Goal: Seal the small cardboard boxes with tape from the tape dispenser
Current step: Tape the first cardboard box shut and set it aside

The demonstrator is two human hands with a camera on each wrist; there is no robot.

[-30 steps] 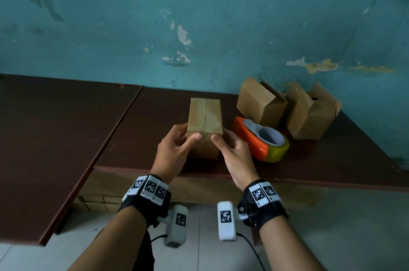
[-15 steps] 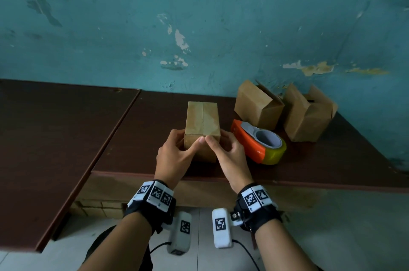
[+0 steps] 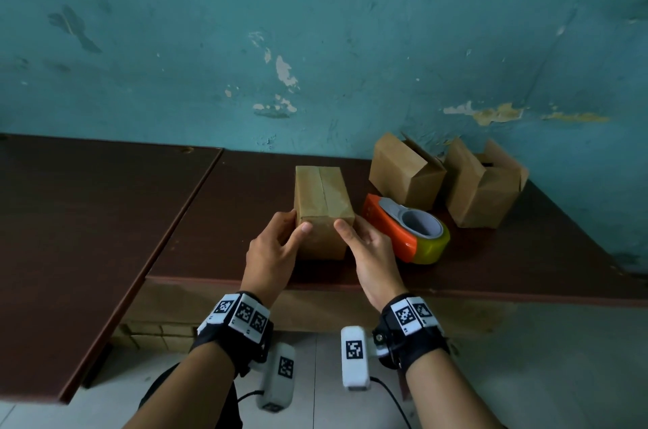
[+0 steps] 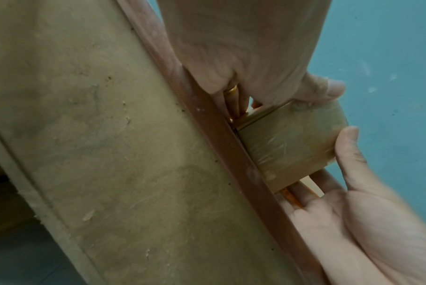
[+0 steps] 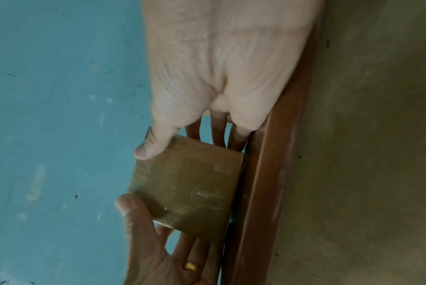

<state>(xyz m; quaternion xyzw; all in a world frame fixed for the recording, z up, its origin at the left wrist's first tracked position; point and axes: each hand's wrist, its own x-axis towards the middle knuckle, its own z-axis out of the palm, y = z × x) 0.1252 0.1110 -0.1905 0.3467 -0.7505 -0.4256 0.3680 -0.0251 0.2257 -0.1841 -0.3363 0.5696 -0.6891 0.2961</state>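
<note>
Head view shows a small brown cardboard box (image 3: pixel 322 208) standing near the front edge of the dark reddish-brown wooden counter (image 3: pixel 217 218), its top flaps closed along a centre seam and covered by glossy clear tape that runs down the near face. In the left wrist view that tape looks wrinkled on the front panel. The left hand (image 3: pixel 271 250) holds the box from its left side, thumb pressed on the near face just under the top edge, fingers wrapped along the side; a gold ring (image 5: pixel 191 266) sits on one finger. The right hand (image 3: pixel 371 248) mirrors it on the right side, thumb on the near face, fingers behind. So each grip is closed around the box, thumbs apart.

Just beside the right hand lies an orange and yellow tape dispenser (image 3: pixel 408 232) with a grey core. Behind it, against the peeling teal wall (image 3: pixel 315 25), two more brown cardboard boxes (image 3: pixel 406 171) (image 3: pixel 482 183) stand tilted with flaps partly open.
</note>
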